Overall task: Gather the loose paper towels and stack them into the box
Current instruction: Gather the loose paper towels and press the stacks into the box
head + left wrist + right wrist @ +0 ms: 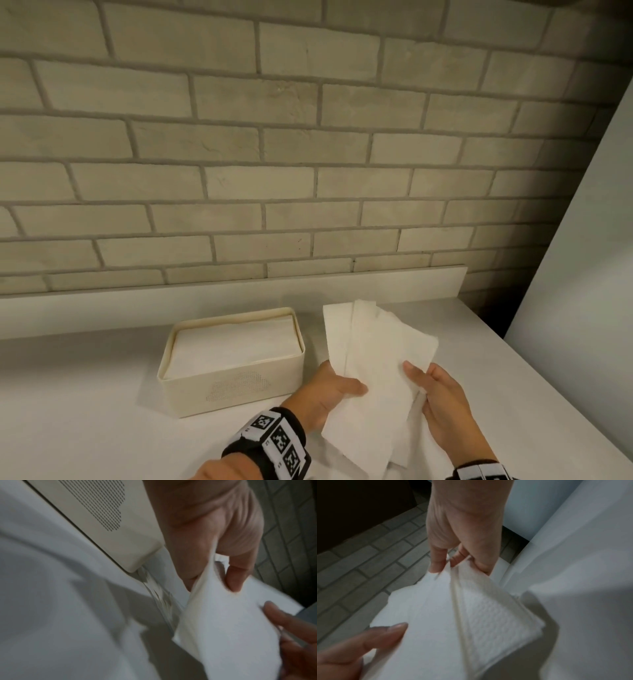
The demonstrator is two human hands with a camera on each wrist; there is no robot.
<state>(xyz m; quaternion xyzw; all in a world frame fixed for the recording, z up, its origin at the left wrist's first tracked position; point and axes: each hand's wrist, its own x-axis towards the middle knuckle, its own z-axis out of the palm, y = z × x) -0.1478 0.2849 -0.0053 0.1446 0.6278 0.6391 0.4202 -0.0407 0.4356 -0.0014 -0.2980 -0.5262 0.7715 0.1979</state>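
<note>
Brick wall [239, 137]: backdrop, pale bricks.
Counter [85, 394]: white, w/ low backsplash.
Box [233, 387]: cream, open top, on counter left of my hands; I see a flat stack of towels inside, near the rim.
Loose paper towels [373, 370]: several sheets, fanned, held above counter just right of box.
Left hand [329, 394]: thumb on top, fingers under, pinching sheets' left edge.
Right hand [442, 404]: thumb over, fingers beneath, pinching right edge.
</note>
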